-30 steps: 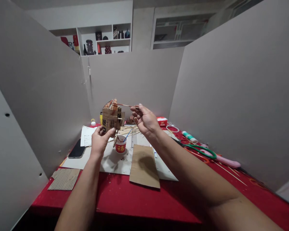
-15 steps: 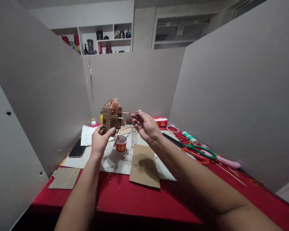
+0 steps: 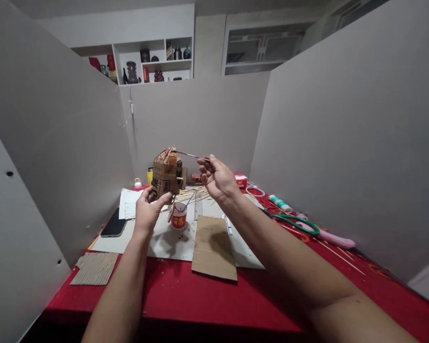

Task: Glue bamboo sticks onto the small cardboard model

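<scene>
My left hand (image 3: 150, 209) grips a small cardboard model (image 3: 162, 178) by its lower part, holding it up above the table. The model has printed letters, orange patches near its top and a pale stick poking out of its right side. Between the fingertips of my right hand (image 3: 218, 178) is a thin stick (image 3: 188, 154), its darkened tip at the model's upper right; whether it touches cannot be made out. Below the model stands a red and white paper cup (image 3: 179, 219) with a blue stick (image 3: 188, 202) leaning in it.
A brown cardboard sheet (image 3: 214, 247) lies in front of the cup. To the left are a phone (image 3: 114, 224) and a corrugated piece (image 3: 95, 268). Green-handled scissors (image 3: 307, 224), a glue bottle (image 3: 280, 204) and thin sticks lie at the right. Grey panels (image 3: 343, 133) enclose the table.
My right hand has moved up and slightly right, bringing the stick's tip from the model's side to near its top. My left hand still holds the model in nearly the same place.
</scene>
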A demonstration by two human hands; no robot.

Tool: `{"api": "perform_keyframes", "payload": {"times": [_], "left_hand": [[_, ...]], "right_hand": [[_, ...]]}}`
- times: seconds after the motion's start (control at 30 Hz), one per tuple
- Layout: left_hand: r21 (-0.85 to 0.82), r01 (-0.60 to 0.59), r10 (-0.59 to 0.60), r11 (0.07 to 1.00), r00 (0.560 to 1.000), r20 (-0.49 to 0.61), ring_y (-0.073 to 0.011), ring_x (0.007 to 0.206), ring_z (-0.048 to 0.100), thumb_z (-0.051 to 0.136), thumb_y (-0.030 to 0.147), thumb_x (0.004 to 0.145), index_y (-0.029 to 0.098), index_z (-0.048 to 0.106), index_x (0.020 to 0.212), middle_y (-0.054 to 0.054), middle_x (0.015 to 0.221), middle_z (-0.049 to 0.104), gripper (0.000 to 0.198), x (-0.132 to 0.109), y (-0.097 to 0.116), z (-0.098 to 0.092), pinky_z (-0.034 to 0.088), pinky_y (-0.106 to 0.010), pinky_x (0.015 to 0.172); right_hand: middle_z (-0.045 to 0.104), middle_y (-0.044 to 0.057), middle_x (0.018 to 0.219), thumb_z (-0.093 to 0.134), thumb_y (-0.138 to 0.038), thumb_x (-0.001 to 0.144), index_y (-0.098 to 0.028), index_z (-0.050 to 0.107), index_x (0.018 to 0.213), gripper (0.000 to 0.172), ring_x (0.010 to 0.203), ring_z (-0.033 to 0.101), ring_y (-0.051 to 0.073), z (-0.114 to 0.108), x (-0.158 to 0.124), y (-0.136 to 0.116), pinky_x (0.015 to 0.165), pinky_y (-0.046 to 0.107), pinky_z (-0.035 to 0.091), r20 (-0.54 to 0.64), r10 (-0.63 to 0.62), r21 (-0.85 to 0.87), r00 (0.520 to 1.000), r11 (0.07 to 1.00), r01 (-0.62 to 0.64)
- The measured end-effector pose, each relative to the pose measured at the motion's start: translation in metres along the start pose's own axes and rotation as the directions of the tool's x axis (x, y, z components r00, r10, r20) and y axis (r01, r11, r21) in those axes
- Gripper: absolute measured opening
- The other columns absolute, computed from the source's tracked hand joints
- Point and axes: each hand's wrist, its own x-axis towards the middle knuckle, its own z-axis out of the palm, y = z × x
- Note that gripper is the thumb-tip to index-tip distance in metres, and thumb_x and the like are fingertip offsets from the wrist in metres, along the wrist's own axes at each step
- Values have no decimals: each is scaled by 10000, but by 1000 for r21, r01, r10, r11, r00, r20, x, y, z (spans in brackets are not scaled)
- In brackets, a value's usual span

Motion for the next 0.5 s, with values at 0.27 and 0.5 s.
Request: {"api": "perform_keyframes", "payload": {"times": [0.27, 0.5], "left_hand": [[-31, 0, 0, 1000, 1000, 6, -225, 981, 671, 879, 405, 587, 144, 659, 1065, -109, 1059, 737, 587, -1, 1, 1, 489, -358, 907], [-10, 9, -8, 1000, 999, 32, -219, 975, 672, 871, 397, 607, 146, 651, 1101, -112, 1070, 732, 596, -2, 0, 0, 493, -354, 902]], "right_hand": [[711, -21, 599, 477, -192, 1002, -176, 595, 727, 300, 442, 602, 52, -4, -5, 4, 379, 116, 400, 17, 46, -12, 999, 999, -45], [715, -31, 605, 455, -213, 1018, -178, 591, 742, 310, 451, 603, 39, 3, 2, -5, 390, 107, 397, -3, -22, 19, 1000, 1000, 22]]}}
